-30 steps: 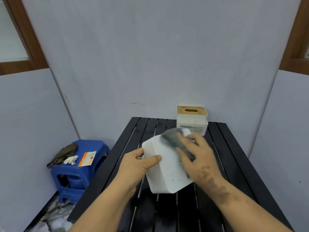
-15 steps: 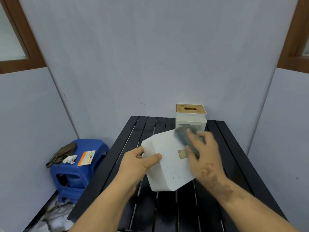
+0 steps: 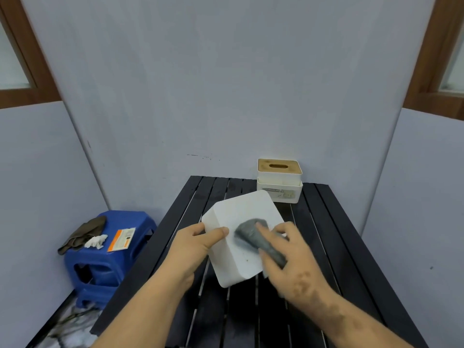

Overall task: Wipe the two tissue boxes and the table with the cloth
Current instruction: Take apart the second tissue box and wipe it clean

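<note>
The left hand grips the white box by its left edge, thumb curled over the flat face, and holds it tilted above the table. The right hand presses the grey cloth down on that flat face. Its fingers lie over the cloth and curl around it. The hand looks blurry.

Half a second ago the cloth was at the top right corner of the box. Now it sits near the middle of the face, closer to the left thumb. The small tan patch that showed on the face before is now out of sight. A few dark specks show on the face below the cloth. The left hand has kept its grip in the same spot.

The second box, with a tan top and a slot, stands on the table just behind the white box, by the wall. It has not moved.

A blue stool stands left of the table, with a brown rag and a card on top.
</note>
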Tool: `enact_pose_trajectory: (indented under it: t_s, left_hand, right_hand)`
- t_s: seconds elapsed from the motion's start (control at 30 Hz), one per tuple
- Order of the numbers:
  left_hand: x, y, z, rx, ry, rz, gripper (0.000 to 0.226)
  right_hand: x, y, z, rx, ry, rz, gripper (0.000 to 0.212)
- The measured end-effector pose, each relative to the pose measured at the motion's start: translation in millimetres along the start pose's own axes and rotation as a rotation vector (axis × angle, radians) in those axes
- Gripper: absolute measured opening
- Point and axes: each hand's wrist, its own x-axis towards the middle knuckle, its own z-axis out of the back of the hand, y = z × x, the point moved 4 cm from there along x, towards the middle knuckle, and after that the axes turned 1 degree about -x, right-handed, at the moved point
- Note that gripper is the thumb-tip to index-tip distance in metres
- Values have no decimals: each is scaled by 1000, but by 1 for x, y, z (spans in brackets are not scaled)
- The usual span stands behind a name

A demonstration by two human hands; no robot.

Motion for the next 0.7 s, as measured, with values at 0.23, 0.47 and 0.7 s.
enact_pose_trajectory:
  t_s: [0.23, 0.47, 0.7]
  left_hand:
    - [-2, -1, -3, 17, -13, -10, 14]
    - [-5, 1, -3, 24, 4, 2, 15]
    - [-3, 0, 1, -23, 17, 72, 4]
  right_hand:
    - [-11, 21, -4, 20, 31, 44, 46]
    - [2, -17, 15, -11, -117, -118, 40]
    - [-4, 17, -8, -172, 131, 314, 53]
